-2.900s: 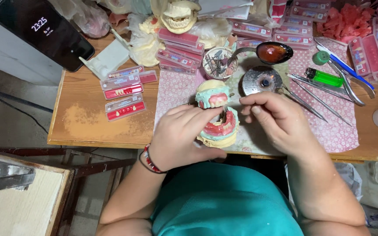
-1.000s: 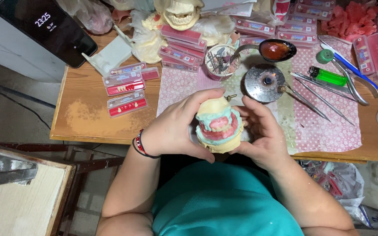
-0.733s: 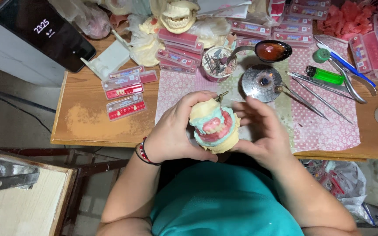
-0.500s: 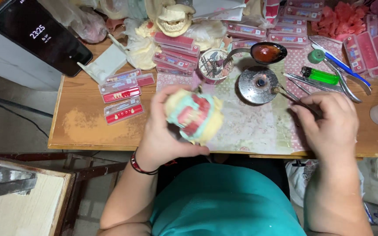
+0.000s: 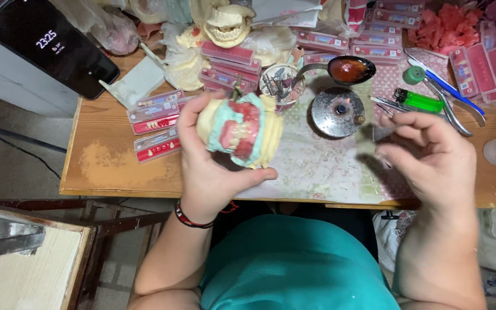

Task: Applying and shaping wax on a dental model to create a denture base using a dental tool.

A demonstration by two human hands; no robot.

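The left hand (image 5: 210, 158) is closed around a dental cast (image 5: 241, 129), a cream plaster model with pink wax gums and a pale green band, held up above the near edge of the wooden table (image 5: 96, 161). The thumb lies under the cast on its near side, and the fingers curl over its left and far sides, so the teeth face up toward the camera. A red and black bracelet (image 5: 193, 218) sits on that wrist.

The right hand (image 5: 426, 155) hangs over the right part of the table, well apart from the cast. Its fingers are half curled, with thumb and forefinger pinched on a thin metal instrument (image 5: 383, 133), which is blurred; its tip cannot be made out.

Between the hands, farther back on a patterned cloth (image 5: 328, 166), stands a round metal burner (image 5: 337, 112) with a spoon (image 5: 348, 69) of dark red wax just beyond it. A green lighter (image 5: 417, 102) and pliers (image 5: 452, 106) lie to the right. Trays of false teeth (image 5: 156, 117) lie to the left of the cast, and a dark phone (image 5: 50, 46) leans at the far left corner.
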